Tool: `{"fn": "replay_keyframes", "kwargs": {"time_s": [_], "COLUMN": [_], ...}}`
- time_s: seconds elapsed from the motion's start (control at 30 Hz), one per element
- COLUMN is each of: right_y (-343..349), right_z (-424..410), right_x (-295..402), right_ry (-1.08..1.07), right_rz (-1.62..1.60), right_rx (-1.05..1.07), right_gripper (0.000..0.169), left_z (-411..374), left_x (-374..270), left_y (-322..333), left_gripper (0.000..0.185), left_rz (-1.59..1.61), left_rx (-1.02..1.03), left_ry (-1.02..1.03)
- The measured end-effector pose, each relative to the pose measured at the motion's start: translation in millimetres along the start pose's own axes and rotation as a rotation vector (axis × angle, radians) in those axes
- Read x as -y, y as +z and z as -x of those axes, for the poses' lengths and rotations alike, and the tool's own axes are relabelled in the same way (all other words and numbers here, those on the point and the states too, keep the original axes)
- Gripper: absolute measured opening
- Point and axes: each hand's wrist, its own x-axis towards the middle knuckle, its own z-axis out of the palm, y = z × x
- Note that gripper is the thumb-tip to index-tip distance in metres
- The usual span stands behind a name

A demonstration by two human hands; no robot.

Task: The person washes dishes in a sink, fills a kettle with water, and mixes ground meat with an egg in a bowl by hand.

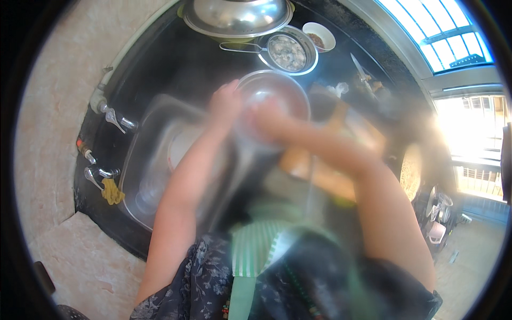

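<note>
A metal bowl (294, 94) stands on the dark counter just beyond the sink. My left hand (227, 100) grips its left rim. Inside the bowl is my right hand (267, 116), blurred; whether its fingers hold anything cannot be told. Beyond the bowl, a wire strainer (287, 52) with pale, greyish pieces of food rests in a metal basin (312, 60). Beside that basin sits a small white bowl (326, 38) with brown, crumbly contents. A lidded steel pan (240, 18) stands at the far edge of the view.
The steel sink (136, 160), with a blurred round vessel inside, lies left under my left forearm. Two taps and a yellow cloth (113, 192) are at its left. A knife (357, 66) lies far right, and a blurred orange-brown board (324, 178) lies under my right forearm.
</note>
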Motion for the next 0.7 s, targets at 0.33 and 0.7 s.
{"fn": "replay_keyframes", "kwargs": {"time_s": [0.33,0.7], "right_y": [54,0], "right_z": [-19,-16], "right_x": [-37,-5], "right_ry": [-0.165,0.095], "right_rz": [0.244,-0.789], "right_rx": [-0.262,-0.582], "right_gripper": [0.039,0.032], "left_z": [3,10], "left_x": [-5,-3], "left_y": [3,-3], "left_gripper": [0.026,0.027], "left_rz": [-0.019,0.042], "left_rx": [-0.042,-0.041], "left_ry": [-0.059,-0.109]}}
